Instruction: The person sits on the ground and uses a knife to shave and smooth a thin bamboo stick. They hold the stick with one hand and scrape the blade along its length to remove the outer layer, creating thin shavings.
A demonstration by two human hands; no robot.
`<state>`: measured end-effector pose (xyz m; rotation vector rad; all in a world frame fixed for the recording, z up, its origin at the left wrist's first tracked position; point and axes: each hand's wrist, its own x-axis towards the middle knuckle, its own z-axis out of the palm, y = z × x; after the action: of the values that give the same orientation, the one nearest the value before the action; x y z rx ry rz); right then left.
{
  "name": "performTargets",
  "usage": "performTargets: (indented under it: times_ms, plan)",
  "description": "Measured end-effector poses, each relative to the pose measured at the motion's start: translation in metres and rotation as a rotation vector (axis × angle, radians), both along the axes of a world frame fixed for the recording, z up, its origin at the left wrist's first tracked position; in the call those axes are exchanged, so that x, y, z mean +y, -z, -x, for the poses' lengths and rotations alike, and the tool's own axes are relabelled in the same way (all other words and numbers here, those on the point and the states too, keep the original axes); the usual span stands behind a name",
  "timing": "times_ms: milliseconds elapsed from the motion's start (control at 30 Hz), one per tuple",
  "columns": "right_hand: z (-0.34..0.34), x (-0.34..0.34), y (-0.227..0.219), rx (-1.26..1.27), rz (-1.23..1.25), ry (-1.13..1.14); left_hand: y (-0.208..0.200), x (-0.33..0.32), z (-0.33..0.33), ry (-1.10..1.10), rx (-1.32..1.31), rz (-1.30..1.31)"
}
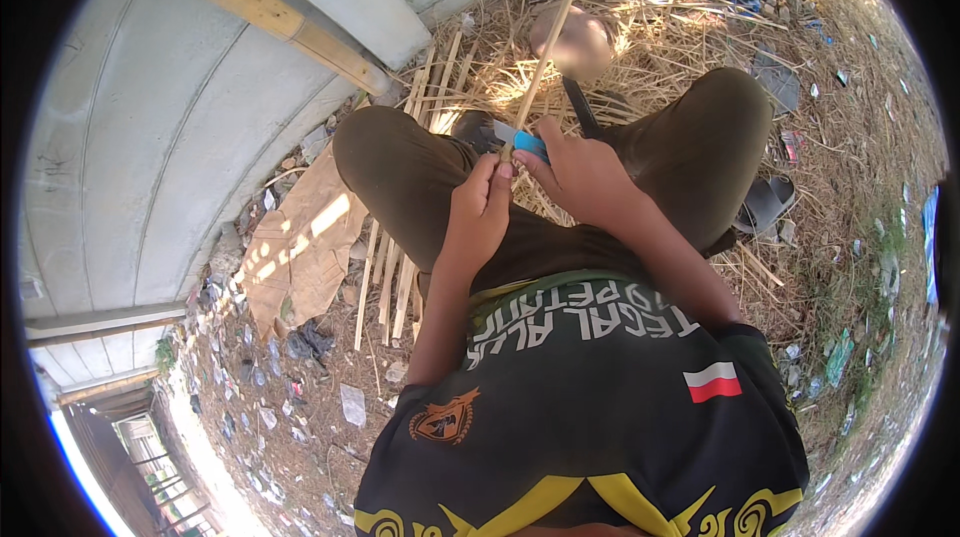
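Observation:
My left hand (482, 209) is closed around the near end of a long, thin bamboo strip (550, 49), thumb on top. The strip slants up and away from me, past the top edge of the view. In my right hand (588, 177) is a knife with a bright blue handle (531, 145), gripped just beside the left fingertips. Its short pale blade (505, 133) lies across the strip near that held end. Both hands are close together between my bent knees. Beyond them a dark, flat bar-like thing (579, 109) rests by my right leg.
Split bamboo strips and shavings (660, 32) litter the ground ahead, with more strips (385, 282) by my left thigh. A rounded, blurred brownish object (572, 42) sits among them. Flattened brown cardboard (300, 237) and a pale panel wall (190, 127) are left; a dark sandal (766, 205) lies right.

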<state>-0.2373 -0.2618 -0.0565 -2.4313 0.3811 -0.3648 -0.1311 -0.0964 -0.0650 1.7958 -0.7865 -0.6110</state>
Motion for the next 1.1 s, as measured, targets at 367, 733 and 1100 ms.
performTargets:
  times_ms: [367, 733, 1100]
  plan:
    - [0.137, 0.002, -0.025, 0.145, 0.320, 0.428, -0.004, -0.072, 0.059, 0.467, 0.017, -0.091]
    - [0.127, -0.002, -0.028, 0.133, 0.093, 0.431, -0.008, -0.068, 0.048, 0.536, 0.261, -0.096]
    - [0.135, -0.008, -0.027, 0.127, 0.057, 0.443, -0.010, -0.084, 0.036, 0.586, 0.450, -0.180]
